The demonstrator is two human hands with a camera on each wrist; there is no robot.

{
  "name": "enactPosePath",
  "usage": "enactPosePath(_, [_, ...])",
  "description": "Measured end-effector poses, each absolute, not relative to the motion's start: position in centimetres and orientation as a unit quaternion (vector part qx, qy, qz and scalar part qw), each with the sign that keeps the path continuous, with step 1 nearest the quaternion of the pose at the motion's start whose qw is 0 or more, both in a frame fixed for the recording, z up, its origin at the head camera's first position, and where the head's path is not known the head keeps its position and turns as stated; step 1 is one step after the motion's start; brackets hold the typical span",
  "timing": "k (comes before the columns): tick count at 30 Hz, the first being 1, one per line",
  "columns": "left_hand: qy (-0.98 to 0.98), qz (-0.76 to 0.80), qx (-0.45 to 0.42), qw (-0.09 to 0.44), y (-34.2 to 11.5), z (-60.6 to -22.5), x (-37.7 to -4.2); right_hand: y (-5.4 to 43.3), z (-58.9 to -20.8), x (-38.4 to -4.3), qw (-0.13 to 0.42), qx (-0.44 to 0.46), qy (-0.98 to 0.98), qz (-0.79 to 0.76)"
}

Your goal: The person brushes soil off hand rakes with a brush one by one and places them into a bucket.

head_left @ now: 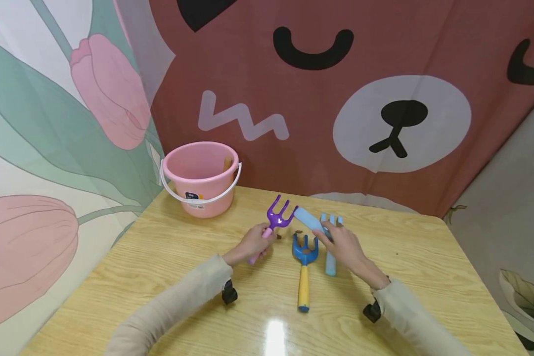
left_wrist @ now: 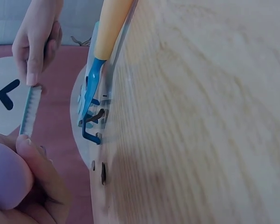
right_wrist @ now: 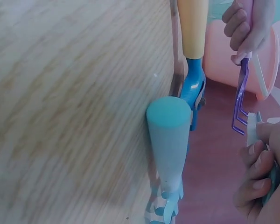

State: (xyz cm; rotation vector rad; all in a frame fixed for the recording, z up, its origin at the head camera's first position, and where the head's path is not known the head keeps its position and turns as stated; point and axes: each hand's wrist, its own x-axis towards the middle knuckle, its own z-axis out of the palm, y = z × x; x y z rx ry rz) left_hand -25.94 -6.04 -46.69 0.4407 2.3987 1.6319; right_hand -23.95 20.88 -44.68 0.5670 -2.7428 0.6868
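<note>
My left hand (head_left: 254, 242) grips the pink handle of a purple toy garden fork (head_left: 277, 217), its tines pointing up and away. My right hand (head_left: 344, 247) holds a light blue brush (head_left: 309, 219) with short white bristles, seen in the right wrist view right at the fork's tines. Below, a blue garden fork (head_left: 304, 254) with a yellow handle lies on the table between the hands, a brown bit at its head. Under my right hand lies a pale blue garden fork (head_left: 331, 264), partly hidden by that hand.
At the table's back left stands a pink bucket (head_left: 209, 205) with a white handle and a brown piece inside. Small brown bits (head_left: 298, 232) lie on the wooden table (head_left: 196, 316). A printed cloth (head_left: 311, 123) hangs behind the table.
</note>
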Motion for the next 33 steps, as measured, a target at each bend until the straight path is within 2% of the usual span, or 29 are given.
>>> enactPosePath(11, [0.816,0.555,0.125,0.104,-6.5,-45.6,-26.3,21.2,-45.4,-23.7,0.133,0.199,-0.945,0.223])
enactPosePath(17, [0.826,0.542,0.130,0.080,-7.0,-44.7,-26.7,21.4,-45.9,-23.6,0.124,0.199,-0.946,0.223])
enactPosePath(25, [0.839,0.525,0.132,0.053,-7.9,-43.1,-27.4,21.5,-46.4,-23.6,0.124,0.209,-0.945,0.221])
enactPosePath(33, [0.824,0.542,0.152,0.058,-9.3,-40.6,-28.1,21.6,-46.4,-23.7,0.132,0.218,-0.942,0.219])
